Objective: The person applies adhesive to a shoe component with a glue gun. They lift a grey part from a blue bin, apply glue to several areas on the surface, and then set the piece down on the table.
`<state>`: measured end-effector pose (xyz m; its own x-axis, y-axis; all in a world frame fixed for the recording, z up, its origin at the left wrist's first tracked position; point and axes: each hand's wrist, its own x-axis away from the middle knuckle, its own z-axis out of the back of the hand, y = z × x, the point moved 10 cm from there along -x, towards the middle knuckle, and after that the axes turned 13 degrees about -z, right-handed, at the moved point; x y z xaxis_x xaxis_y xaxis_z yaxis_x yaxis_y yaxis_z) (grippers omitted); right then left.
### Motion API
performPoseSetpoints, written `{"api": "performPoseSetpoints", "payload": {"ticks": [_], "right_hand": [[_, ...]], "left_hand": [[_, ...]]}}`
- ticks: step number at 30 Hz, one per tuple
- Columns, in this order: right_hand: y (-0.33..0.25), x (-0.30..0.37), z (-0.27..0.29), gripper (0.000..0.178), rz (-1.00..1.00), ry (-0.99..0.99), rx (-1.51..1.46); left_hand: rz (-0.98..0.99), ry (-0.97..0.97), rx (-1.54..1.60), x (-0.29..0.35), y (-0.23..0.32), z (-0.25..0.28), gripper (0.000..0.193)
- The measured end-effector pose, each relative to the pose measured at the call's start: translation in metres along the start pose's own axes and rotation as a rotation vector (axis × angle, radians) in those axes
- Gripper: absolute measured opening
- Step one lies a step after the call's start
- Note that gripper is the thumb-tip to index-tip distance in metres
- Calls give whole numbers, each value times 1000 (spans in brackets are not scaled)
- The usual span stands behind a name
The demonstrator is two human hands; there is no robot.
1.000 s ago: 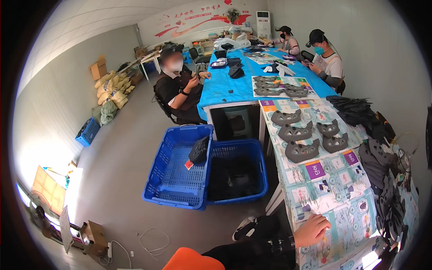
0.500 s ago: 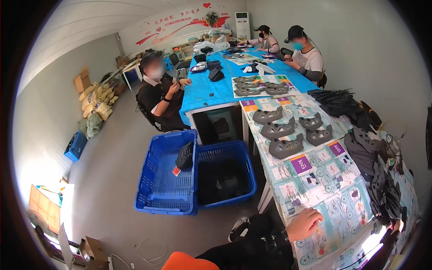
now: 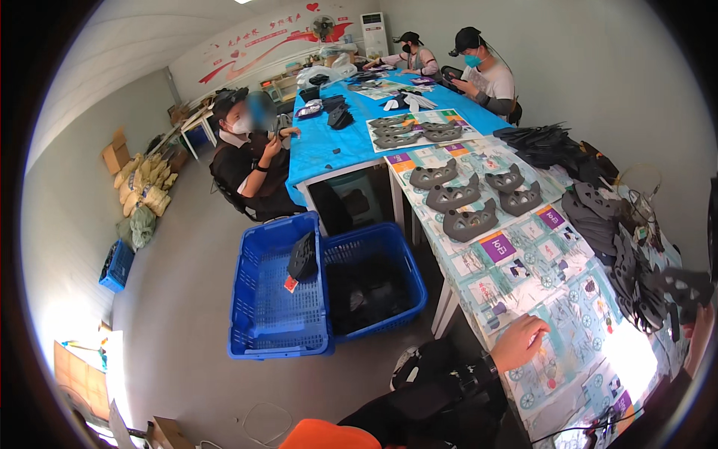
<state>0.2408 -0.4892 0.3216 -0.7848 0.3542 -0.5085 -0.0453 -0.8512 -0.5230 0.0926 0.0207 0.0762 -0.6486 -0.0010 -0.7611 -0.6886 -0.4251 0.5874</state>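
The right hand (image 3: 701, 335) grips a dark curved piece (image 3: 684, 286). The left hand (image 3: 520, 343) rests loosely open on the bench (image 3: 557, 299), grey pieces (image 3: 471, 230) beyond it.

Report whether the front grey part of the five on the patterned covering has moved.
No. The front grey part sits in the same spot by the nearest purple square printed on the patterned covering.
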Motion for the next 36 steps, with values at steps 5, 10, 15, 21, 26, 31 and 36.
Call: {"api": "performPoseSetpoints", "payload": {"ticks": [5, 10, 15, 21, 26, 31, 36], "right_hand": [[-90, 196, -69, 45, -234, -604, -699], [-171, 353, -99, 48, -393, -934, -870], [-139, 378, -104, 56, -339, -990, -726], [-205, 342, -33, 87, -108, -581, -607], [-231, 351, -5, 112, -203, -1138, -1564], [-246, 377, 0, 107, -42, -1334, -1757], [-207, 364, -59, 21, 117, -720, -450]], "left_hand": [[346, 3, 798, 7, 14, -33, 42], [522, -77, 853, 23, 40, 2, 45], [408, 3, 707, 23, 58, 54, 30], [634, -66, 584, 46, 37, 93, 24], [657, -153, 761, 63, 19, 73, 20], [607, -342, 905, 66, 43, 53, 43], [591, -508, 854, 66, 52, 48, 46]]}}
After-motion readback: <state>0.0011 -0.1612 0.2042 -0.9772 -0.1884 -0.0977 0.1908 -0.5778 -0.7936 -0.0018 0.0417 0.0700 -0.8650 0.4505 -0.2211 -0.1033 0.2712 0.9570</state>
